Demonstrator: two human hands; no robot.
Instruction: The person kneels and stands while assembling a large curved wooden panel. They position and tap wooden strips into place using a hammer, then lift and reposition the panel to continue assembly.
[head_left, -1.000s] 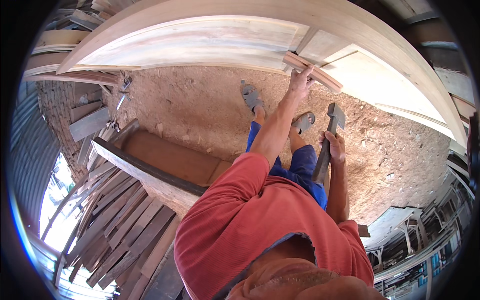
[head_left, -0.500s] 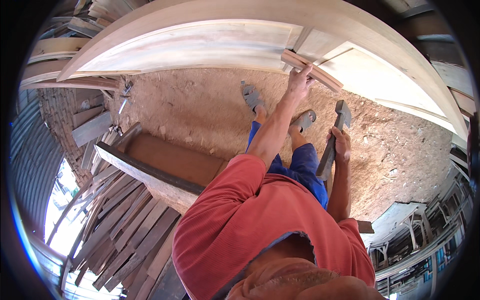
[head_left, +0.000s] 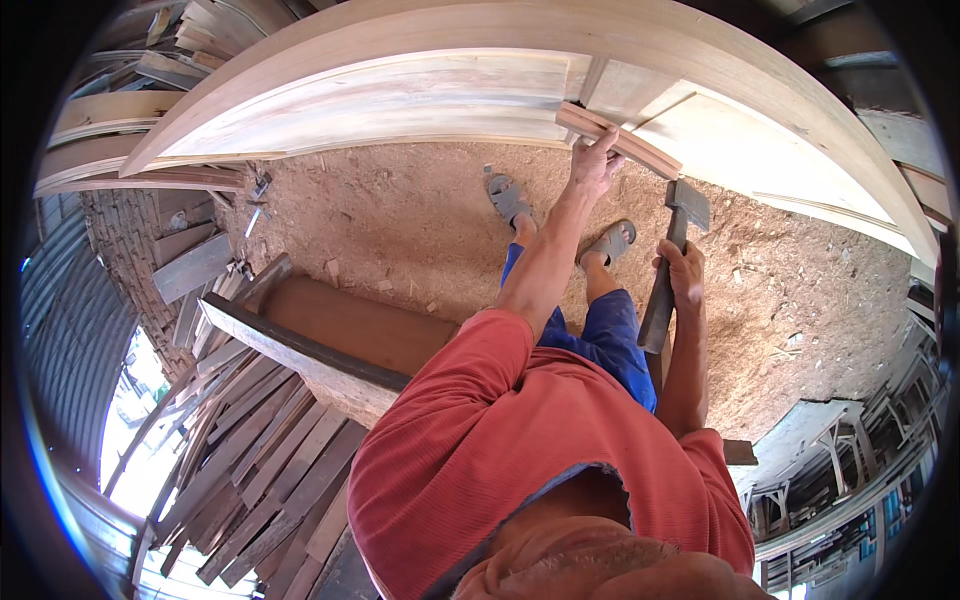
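Fingers of your right hand (head_left: pixel 685 275) are wrapped around the handle of a hammer (head_left: pixel 678 228), its head pointing to the far side, and that head has just swung up to the right end of the wooden block (head_left: pixel 645 153); from this angle I cannot tell whether they touch or only line up. Your left hand (head_left: pixel 595 165) is closed over the middle of the block, fingers bent across it. With the hammer now beside the wood, both hands seem to be working on one place, and your steady left grip looks like what keeps the block from shifting. Half a second ago the hammer head stood clear of that end, nearer you and farther right; your left hold looks the same as then. The block lies at a slant across the near edge of a large pale panel (head_left: pixel 420 95), though its contact there is unclear. Below are your sandalled feet on the dusty floor (head_left: pixel 800 290); to the left sits a trough (head_left: pixel 300 338), with stacked planks (head_left: pixel 290 470) nearer you.
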